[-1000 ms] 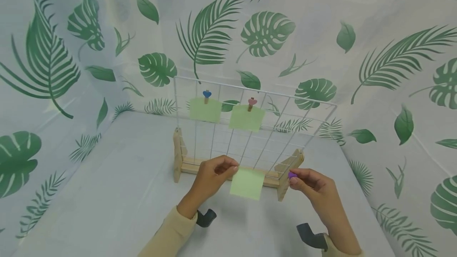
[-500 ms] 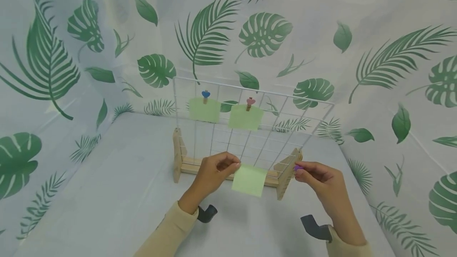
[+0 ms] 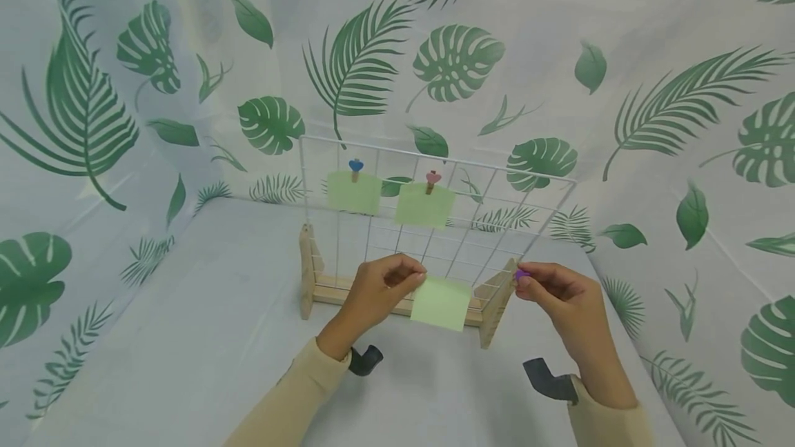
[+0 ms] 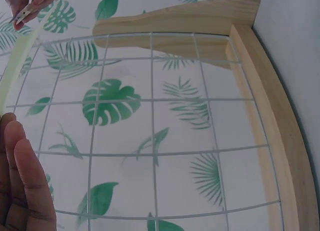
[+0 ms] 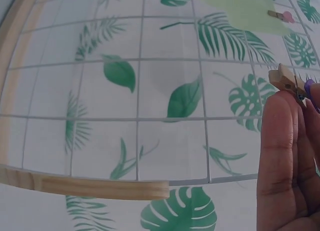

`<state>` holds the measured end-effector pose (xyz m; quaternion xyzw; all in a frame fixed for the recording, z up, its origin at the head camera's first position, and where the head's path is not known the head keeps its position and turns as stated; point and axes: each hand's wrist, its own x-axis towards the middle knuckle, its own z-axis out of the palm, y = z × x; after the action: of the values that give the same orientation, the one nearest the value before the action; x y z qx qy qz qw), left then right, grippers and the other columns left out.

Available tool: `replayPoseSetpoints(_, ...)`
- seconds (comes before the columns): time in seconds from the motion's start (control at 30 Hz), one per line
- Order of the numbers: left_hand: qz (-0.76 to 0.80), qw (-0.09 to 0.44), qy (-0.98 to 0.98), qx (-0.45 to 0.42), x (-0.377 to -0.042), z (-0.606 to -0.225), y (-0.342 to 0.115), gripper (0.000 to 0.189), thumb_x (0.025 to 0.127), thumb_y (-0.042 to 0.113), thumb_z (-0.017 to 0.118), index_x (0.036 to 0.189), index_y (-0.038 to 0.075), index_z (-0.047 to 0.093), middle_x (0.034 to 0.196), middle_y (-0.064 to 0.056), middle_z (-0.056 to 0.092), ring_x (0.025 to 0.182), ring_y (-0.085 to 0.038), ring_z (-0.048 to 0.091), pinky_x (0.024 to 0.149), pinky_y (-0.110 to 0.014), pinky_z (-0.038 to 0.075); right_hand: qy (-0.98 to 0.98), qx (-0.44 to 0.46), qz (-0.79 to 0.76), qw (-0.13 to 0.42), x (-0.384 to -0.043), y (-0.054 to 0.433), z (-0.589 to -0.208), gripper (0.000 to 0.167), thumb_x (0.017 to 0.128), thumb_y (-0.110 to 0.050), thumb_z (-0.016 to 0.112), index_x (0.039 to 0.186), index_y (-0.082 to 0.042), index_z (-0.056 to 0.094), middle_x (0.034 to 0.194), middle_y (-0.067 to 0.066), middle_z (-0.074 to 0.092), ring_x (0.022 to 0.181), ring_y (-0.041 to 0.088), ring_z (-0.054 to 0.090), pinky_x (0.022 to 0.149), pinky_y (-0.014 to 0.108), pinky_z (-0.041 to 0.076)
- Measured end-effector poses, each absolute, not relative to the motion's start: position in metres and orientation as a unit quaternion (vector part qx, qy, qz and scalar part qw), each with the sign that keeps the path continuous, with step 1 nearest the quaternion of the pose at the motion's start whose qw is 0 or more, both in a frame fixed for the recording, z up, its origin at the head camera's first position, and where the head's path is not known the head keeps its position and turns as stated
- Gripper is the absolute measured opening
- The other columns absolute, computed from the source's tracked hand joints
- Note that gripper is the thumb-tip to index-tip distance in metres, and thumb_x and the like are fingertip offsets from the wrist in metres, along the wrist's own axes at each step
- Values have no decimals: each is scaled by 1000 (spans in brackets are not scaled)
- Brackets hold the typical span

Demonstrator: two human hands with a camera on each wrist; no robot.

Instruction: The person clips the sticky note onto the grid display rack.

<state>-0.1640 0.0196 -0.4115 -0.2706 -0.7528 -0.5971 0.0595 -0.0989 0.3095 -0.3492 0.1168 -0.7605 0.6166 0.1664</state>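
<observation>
In the head view my left hand (image 3: 384, 290) pinches a pale green paper note (image 3: 442, 303) by its upper left corner, in front of the lower part of a white wire grid (image 3: 461, 230). My right hand (image 3: 565, 295), at the grid's right end, pinches a small wooden clothespin (image 5: 285, 80) with a purple ornament (image 3: 522, 275). Two more green notes hang from the grid's upper rows. The left one (image 3: 354, 193) is under a blue heart clothespin (image 3: 356, 170), the other (image 3: 425, 205) under a pink heart clothespin (image 3: 432, 181).
The grid stands in a wooden base with a left foot (image 3: 307, 271) and a right foot (image 3: 499, 303) on a white tabletop (image 3: 186, 336). Behind and beside it hangs a white, leaf-printed sheet (image 3: 546, 12). Dark curved pieces (image 3: 551, 381) stick out from both wrists.
My left hand has carried the note up and to the right. The right hand has risen with the clothespin and shifted slightly right. The hanging notes stay on the grid.
</observation>
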Motion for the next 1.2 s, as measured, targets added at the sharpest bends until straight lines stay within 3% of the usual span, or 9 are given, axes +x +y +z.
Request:
replayPoseSetpoints(0.13, -593, 69, -752, -279, -167, -406, 22, 11, 105, 16, 73, 109, 8, 79, 100, -4, 80, 80, -6, 68, 75, -26, 60, -759, 115, 618, 171, -100, 308, -347, 28, 97, 18, 68, 107, -4, 81, 102, 1, 79, 85, 10, 77, 79, 21, 62)
replayPoseSetpoints(0.4, -592, 77, -747, -292, -171, -396, 27, 10, 105, 15, 73, 109, 8, 78, 98, -4, 79, 79, -8, 67, 74, -25, 59, -774, 113, 600, 167, -104, 309, -339, 18, 97, 16, 69, 109, 7, 77, 103, -3, 79, 88, 8, 77, 78, 21, 62)
replayPoseSetpoints(0.67, -595, 82, -741, -301, -175, -387, 33, 10, 106, 16, 73, 109, 8, 79, 98, -4, 79, 78, -6, 67, 74, -25, 59, -784, 121, 584, 172, -107, 310, -334, 33, 97, 16, 70, 112, -11, 82, 102, -4, 81, 87, 6, 77, 80, 19, 61)
replayPoseSetpoints(0.83, -591, 88, -742, -304, -179, -382, 37, 10, 105, 15, 74, 109, 8, 79, 99, -5, 80, 79, -6, 67, 74, -25, 59, -776, 137, 588, 183, -110, 310, -331, 34, 96, 19, 68, 110, -8, 83, 102, -2, 81, 88, 6, 76, 80, 19, 61)
replayPoseSetpoints(1.2, -586, 111, -734, -325, -189, -376, 45, 9, 104, 13, 74, 109, 6, 78, 96, -7, 80, 78, -25, 73, 72, -24, 59, -789, 144, 562, 201, -114, 309, -324, 30, 96, 18, 70, 111, -5, 82, 102, -7, 80, 89, 5, 75, 79, 19, 61)
